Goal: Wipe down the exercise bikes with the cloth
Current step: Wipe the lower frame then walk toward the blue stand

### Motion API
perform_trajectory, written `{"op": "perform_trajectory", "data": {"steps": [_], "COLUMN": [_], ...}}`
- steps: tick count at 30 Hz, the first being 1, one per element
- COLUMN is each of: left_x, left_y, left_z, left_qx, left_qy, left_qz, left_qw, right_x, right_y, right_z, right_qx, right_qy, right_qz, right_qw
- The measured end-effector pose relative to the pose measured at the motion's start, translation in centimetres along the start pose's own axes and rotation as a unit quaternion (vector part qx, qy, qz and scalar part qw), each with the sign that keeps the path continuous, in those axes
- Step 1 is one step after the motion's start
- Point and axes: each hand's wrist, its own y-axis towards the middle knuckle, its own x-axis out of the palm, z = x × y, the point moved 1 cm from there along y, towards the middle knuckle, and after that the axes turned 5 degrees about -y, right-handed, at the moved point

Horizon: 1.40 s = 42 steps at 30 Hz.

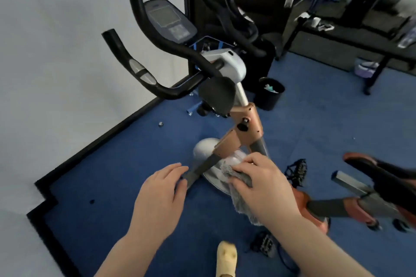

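Note:
An exercise bike [245, 123] with a copper frame, black handlebars [144, 74] and a console [168, 20] stands in front of me on blue carpet. My right hand [263, 182] presses a grey cloth [242, 200] against the bike's lower dark frame bar, over the white flywheel housing [206, 146]. My left hand [162, 195] rests on the other dark bar [202, 171] with its fingers curled at the bar's end. A second bike [236, 13] stands behind, by the dark door.
A black bin [269, 94] sits on the carpet behind the bike. The bike's saddle [380, 171] and seat post reach in from the right. Pedals [296, 171] lie low near my hands. White wall at left, black bench frame [371, 36] at back right.

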Motion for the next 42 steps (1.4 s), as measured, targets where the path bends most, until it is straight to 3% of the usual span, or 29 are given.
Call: {"op": "perform_trajectory", "data": {"steps": [12,18,27,34,42], "left_x": [9.9,19.0,31.6,36.0,44.0], "left_y": [-5.2,-11.3,-23.6,-23.8,-18.2], "left_z": [13.9,24.9,41.1,46.0,53.7], "left_qx": [0.187,0.250,0.262,0.237,0.228], "left_qy": [0.012,-0.014,-0.087,-0.051,-0.051], "left_qz": [-0.122,-0.151,-0.188,-0.184,-0.168], "left_qw": [0.975,0.956,0.943,0.952,0.958], "right_x": [-10.4,-18.1,-30.2,-33.5,-35.7], "right_y": [-15.2,-27.4,-42.9,-45.4,-40.0], "right_z": [11.0,19.9,32.6,40.1,50.5], "right_qx": [0.189,0.271,0.315,0.331,0.286], "right_qy": [-0.051,-0.082,-0.138,-0.106,-0.108], "right_qz": [0.098,0.135,0.098,0.106,0.074], "right_qw": [0.976,0.950,0.934,0.932,0.949]}}
